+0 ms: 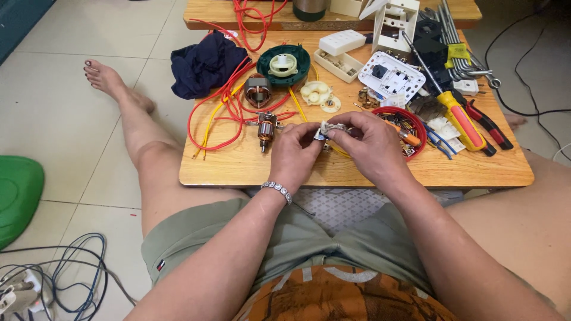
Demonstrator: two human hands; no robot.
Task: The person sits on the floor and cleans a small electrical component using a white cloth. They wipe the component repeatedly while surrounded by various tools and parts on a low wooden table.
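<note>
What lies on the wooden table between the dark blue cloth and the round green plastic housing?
In the head view, tangled red wires cross the gap between the dark blue cloth and the round green plastic housing.

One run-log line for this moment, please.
left hand: pinching small grey metal part | right hand: pinching same part | place: above low wooden table

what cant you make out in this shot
Head view, the only one:
- Small silvery metal part: mostly covered by the fingers of the left hand and right hand; its kind is unclear.
- Contents of the round red-rimmed tray: partly behind the right hand, pieces too small to identify.
- Dark cylindrical container: cut off by the top edge.
- White plug strip: cut off by the left edge.
</note>
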